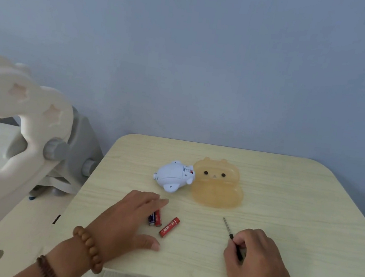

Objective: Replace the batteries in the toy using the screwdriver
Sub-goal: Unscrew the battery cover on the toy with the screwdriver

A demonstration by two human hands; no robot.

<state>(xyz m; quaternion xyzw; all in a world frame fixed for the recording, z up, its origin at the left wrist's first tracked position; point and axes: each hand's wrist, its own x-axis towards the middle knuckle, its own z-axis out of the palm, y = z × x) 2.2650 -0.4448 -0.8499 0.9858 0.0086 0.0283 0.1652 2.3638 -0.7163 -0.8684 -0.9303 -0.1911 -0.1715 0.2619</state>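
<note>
Beads were worn on the left wrist, with a darker string nearer the elbow. The left hand was laid flat on the table, palm down and released, its fingers spread over two batteries lying side by side; nothing was grasped. A third red battery was left just beside that pair, apart from the hand. On the right, the screwdriver was grasped by its dark handle in the curled right hand, with the shaft pointed away and to the left, its tip low over the tabletop. Farther back, the white toy was seen lying with its battery bay exposed. Touching it on the right, an orange translucent case with a bear face was set flat. A white plastic chair was seen at the far left.
</note>
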